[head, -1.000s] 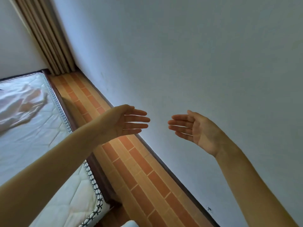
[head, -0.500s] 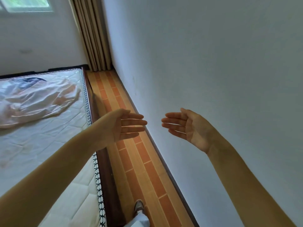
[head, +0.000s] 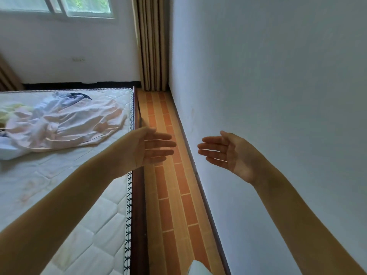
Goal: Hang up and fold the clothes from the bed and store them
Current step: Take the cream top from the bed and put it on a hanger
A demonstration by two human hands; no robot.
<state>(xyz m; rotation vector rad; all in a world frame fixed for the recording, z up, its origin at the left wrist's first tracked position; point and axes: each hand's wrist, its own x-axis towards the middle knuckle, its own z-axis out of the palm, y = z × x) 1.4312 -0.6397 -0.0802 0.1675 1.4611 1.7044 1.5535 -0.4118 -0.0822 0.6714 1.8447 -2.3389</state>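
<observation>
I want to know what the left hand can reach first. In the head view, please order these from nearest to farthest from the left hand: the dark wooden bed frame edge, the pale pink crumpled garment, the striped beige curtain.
1. Dark wooden bed frame edge: just below the left hand.
2. Pale pink crumpled garment: on the mattress, to the left.
3. Striped beige curtain: far corner, ahead.

You've got a striped tan curtain (head: pixel 152 46) hanging at 12 o'clock in the corner, window (head: pixel 59 5) at 11, white wall (head: pixel 278 86) filling 1 to 4, orange brick-pattern floor (head: pixel 174 195) strip running toward 6.
</observation>
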